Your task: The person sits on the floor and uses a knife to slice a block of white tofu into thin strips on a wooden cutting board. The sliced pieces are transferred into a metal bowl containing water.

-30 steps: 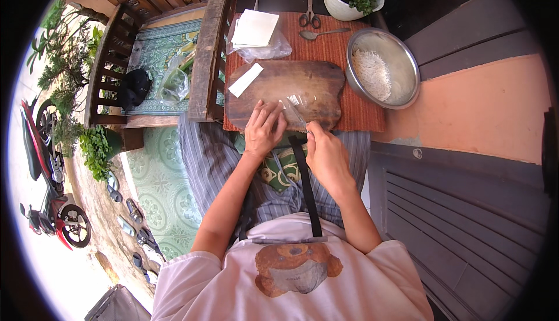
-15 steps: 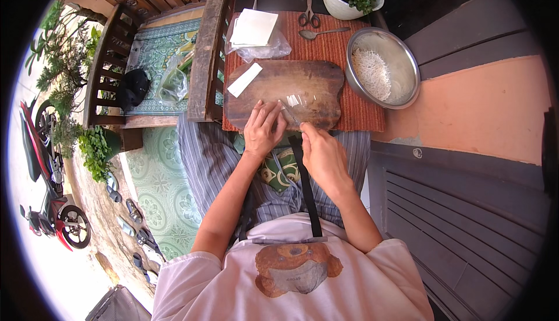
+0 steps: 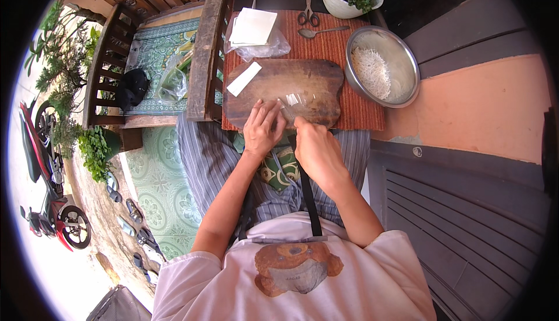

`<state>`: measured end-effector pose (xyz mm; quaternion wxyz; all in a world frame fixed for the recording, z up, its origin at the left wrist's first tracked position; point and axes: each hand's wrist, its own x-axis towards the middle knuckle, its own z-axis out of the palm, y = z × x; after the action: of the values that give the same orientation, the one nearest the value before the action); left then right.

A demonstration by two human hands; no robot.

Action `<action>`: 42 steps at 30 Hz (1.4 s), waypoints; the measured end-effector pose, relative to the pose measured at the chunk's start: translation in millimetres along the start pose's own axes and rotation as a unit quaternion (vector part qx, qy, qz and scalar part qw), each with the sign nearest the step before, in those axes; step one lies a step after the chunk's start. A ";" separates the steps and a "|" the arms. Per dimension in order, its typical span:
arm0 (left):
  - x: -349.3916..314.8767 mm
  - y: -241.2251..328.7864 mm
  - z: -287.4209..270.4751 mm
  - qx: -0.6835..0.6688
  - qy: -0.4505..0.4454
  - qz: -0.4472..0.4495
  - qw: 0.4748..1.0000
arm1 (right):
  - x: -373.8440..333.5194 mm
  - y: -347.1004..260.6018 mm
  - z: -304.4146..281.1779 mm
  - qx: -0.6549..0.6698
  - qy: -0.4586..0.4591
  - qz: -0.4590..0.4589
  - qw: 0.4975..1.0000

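A worn wooden cutting board (image 3: 314,79) lies across my lap end of the table. My left hand (image 3: 262,128) presses on its near edge, fingers curled and close together; what lies under the fingertips is hidden. In my right hand (image 3: 319,151) is a knife (image 3: 287,111), its thin blade slanting toward the left fingertips and its handle covered by my fist. Just beyond the blade are thin white cut strips (image 3: 294,98). A wider white piece (image 3: 244,79) rests at the board's left side.
White square sheets (image 3: 254,26) lie on a clear plastic bag behind the board. A steel bowl (image 3: 412,53) holding white shreds stands to the right. Scissors (image 3: 308,15), a spoon (image 3: 324,32) and a potted plant (image 3: 343,4) are farther back. A wooden bench (image 3: 201,76) borders the left.
My right hand has shifted slightly left and toward the far side, with the knife closer to my left fingers. My left hand stays in place.
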<state>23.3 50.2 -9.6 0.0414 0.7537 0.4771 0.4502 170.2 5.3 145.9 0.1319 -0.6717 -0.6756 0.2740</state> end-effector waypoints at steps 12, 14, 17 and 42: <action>1.0 2.2 -0.6 0.009 -0.011 -0.005 1.000 | -3.7 -5.7 -6.5 -0.022 -0.017 -0.001 1.000; 1.3 2.6 -0.7 0.009 -0.011 -0.005 1.000 | -6.6 -4.4 -5.8 -0.016 -0.006 -0.005 1.000; 1.9 3.5 -1.5 0.008 -0.011 -0.005 1.000 | -11.5 -4.1 -7.6 -0.020 -0.009 -0.005 1.000; 0.4 0.3 -5.1 -0.043 -0.023 -0.041 0.998 | -22.3 47.9 42.2 0.051 0.048 0.007 0.998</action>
<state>19.9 48.5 -6.2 0.1036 0.7414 0.4863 0.4506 188.6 -27.2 89.5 0.1965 -0.6809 -0.6492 0.2762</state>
